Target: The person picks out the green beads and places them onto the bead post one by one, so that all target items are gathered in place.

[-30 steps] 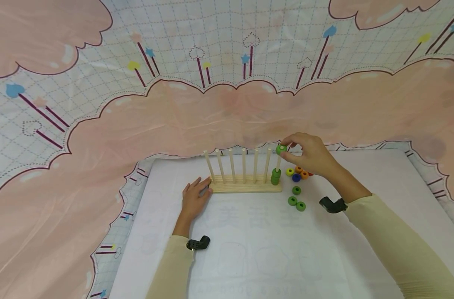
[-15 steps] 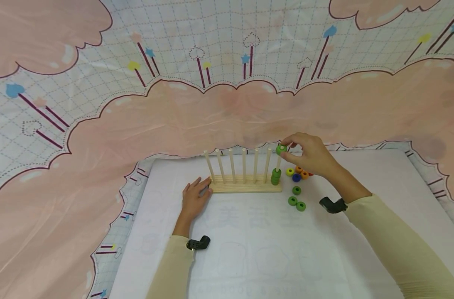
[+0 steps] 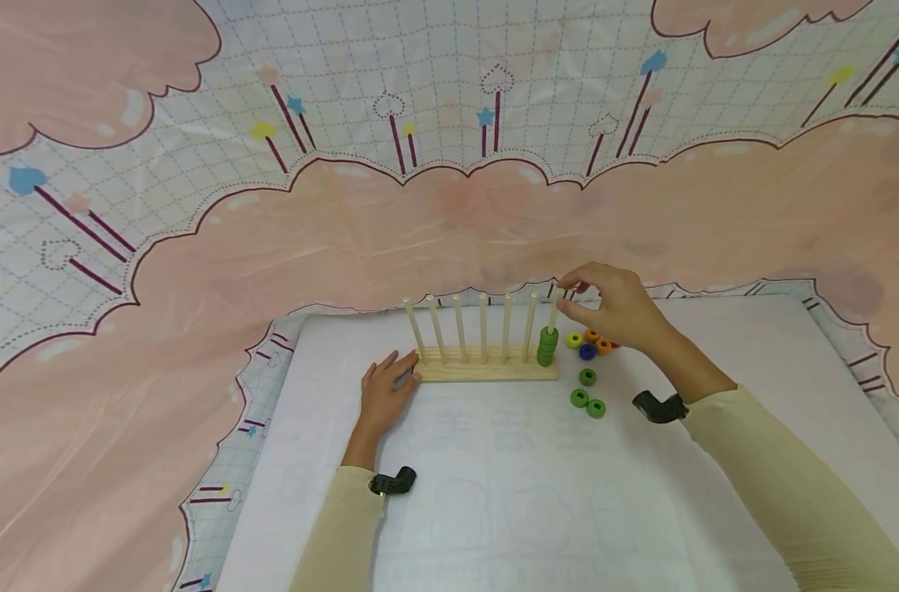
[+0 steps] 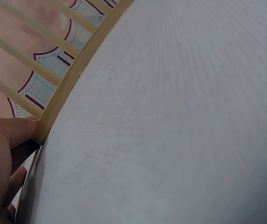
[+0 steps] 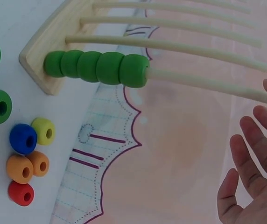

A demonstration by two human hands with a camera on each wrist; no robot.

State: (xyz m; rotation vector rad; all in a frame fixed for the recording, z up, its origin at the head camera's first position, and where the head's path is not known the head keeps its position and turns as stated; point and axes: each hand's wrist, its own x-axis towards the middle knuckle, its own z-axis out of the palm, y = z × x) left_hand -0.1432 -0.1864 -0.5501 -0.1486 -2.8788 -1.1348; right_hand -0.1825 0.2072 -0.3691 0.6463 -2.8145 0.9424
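A wooden bead rack [image 3: 486, 370] stands on the white tabletop with a row of upright pegs. Several green beads [image 5: 98, 67] are stacked on its rightmost peg; the other pegs are bare. My left hand [image 3: 386, 395] holds the rack's left end, its thumb [image 4: 19, 130] against the base beside the end peg. At the top of the beaded peg is my right hand [image 3: 615, 304], with thumb and fingers apart and nothing between them. In the right wrist view its fingers [image 5: 250, 158] are spread near the peg's tip.
Three loose green beads [image 3: 586, 376] lie right of the rack. Behind them sit a blue bead [image 5: 23, 138], a yellow bead [image 5: 43, 131], orange beads [image 5: 20, 168] and a red bead [image 5: 21, 193]. A patterned cloth [image 3: 449, 222] hangs beyond the table's far edge.
The green bead that my right fingers pinched at the peg's top has been let go and dropped onto the stack. The left hand has stayed in place.
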